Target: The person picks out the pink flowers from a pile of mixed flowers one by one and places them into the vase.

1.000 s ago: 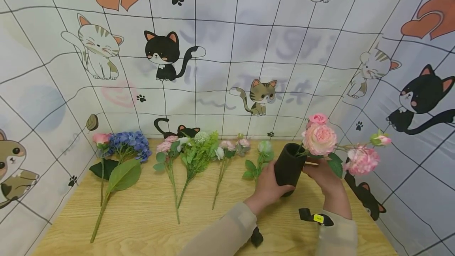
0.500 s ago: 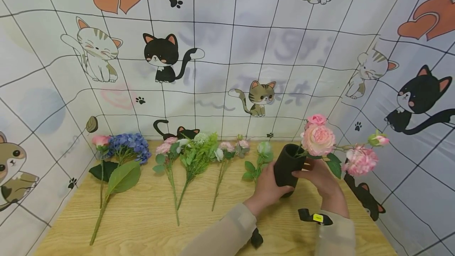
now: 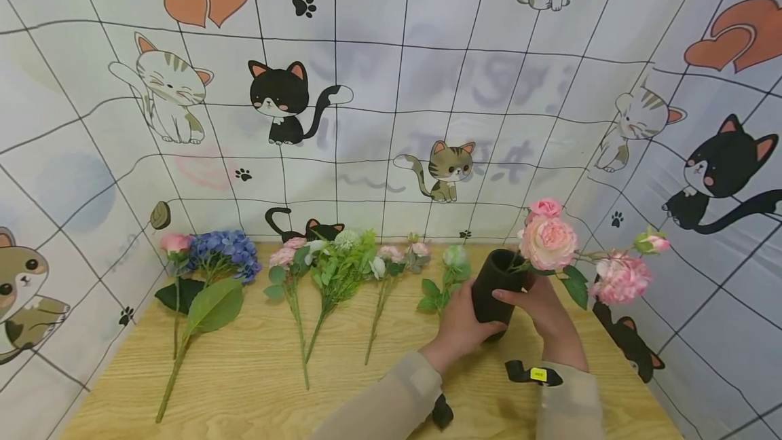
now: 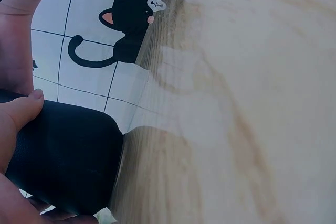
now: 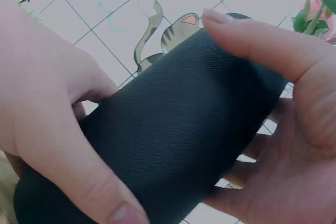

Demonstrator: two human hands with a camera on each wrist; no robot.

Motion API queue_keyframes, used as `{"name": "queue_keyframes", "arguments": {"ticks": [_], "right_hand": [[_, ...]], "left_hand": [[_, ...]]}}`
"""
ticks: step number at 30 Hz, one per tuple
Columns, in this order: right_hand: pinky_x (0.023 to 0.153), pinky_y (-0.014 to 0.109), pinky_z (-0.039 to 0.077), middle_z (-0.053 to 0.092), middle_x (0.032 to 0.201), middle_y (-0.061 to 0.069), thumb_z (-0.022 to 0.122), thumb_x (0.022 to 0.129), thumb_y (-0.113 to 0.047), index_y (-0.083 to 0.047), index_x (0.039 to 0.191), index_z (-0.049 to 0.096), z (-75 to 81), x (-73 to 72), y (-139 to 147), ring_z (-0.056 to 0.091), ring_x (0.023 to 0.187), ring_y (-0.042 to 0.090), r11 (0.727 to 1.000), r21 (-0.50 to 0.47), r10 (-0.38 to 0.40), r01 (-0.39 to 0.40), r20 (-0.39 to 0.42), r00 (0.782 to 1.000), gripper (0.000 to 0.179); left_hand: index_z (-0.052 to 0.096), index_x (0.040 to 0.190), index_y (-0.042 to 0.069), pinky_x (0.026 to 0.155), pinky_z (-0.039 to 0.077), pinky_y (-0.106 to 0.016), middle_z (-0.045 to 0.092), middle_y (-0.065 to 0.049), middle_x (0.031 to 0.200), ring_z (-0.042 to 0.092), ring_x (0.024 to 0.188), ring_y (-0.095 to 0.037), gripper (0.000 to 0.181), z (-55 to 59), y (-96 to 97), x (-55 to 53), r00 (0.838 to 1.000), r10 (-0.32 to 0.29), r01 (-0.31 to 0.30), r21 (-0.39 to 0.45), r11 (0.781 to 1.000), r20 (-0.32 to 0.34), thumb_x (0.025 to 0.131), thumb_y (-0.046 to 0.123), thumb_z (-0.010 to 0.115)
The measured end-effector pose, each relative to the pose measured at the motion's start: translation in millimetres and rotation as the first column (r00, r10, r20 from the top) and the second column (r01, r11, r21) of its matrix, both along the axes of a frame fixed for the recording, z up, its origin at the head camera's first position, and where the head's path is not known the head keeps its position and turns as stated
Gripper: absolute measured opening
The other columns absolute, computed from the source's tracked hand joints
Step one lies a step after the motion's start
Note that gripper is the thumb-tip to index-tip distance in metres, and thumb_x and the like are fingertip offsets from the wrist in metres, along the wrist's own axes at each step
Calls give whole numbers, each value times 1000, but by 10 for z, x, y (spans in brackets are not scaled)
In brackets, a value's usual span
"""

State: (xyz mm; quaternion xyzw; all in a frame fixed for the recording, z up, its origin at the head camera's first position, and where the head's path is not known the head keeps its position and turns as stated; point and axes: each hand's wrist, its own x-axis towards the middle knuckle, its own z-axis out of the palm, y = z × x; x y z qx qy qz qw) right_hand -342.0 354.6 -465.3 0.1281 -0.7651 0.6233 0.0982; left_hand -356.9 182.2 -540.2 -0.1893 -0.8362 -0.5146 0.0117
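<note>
A black cylindrical vase (image 3: 485, 285) stands between both hands at the table's right side, its textured surface filling the right wrist view. My left hand (image 3: 458, 323) grips its lower left side, thumb across the front. The right hand (image 3: 548, 314) holds the upper right side with its thumb lying over the front below the rim; its other fingers go round behind. From the vase's mouth a pink artificial rose spray (image 3: 548, 242) leans right, with a second pink bloom (image 3: 622, 278) and a bud hanging out past the right hand. The vase's base is close at the tabletop in the left wrist view.
Along the wooden table (image 3: 256, 372) lie artificial stems: a blue hydrangea (image 3: 226, 253), a pink rose (image 3: 175, 243), pale pink sprays (image 3: 286, 252), leafy greenery (image 3: 336, 273) and a white-green flower (image 3: 455, 255) beside the left hand. A cat-print cloth (image 3: 366, 87) encloses the back and sides.
My right hand has shifted left round the vase, its thumb coming from behind onto the front. The left hand, vase and flowers stay nearly in place.
</note>
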Motion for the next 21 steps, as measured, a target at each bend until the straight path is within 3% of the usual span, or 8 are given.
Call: {"name": "queue_keyframes", "arguments": {"ticks": [4,13,17,21], "right_hand": [[96,20,53,64,131,-14,77,86,8,-8,157,44,-22,-28,-48,62,119,6,999,-27,-19,19,-18,1000,80],[97,11,48,57,136,-15,79,82,10,-5,163,34,26,-28,-226,60,117,0,984,-45,-175,174,-24,984,93],[97,10,47,57,137,-9,81,82,8,-5,164,34,20,-57,-284,58,116,0,972,-34,-234,234,-9,972,96],[100,9,42,51,150,2,81,83,5,-6,164,36,-12,-91,-298,54,121,-1,964,-28,-265,266,11,964,93]], "left_hand": [[43,156,22,97,55,-36,61,0,138,62,117,-13,90,2,-2,3,1000,1,-1,1,1000,-3,83,44,92],[43,156,23,96,55,-36,61,0,138,62,117,-14,91,-11,-5,-6,1000,3,-3,-4,1000,-10,83,46,92],[43,156,22,96,55,-37,61,-2,139,63,117,-16,91,-19,-2,-13,1000,4,-4,-10,1000,-11,84,46,91],[43,155,21,97,54,-36,61,-2,138,63,118,-16,90,-23,3,-19,1000,12,-13,-17,1000,-21,83,46,92]]}}
